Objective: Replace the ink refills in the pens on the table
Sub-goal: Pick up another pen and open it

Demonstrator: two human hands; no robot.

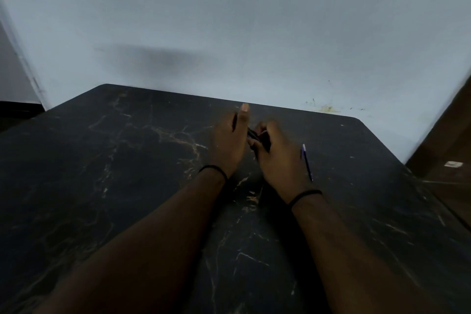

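Black marbled worktop with pale veins, pushed against a grey-blue wall. Blue pen lies just right of the right hand. Left hand and right hand meet mid-worktop, fingers curled round a dark pen (mostly hidden, blurred). Black bands on both wrists.

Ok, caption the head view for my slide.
Both hands, left and right, work a dark pen over the table; refill beside.
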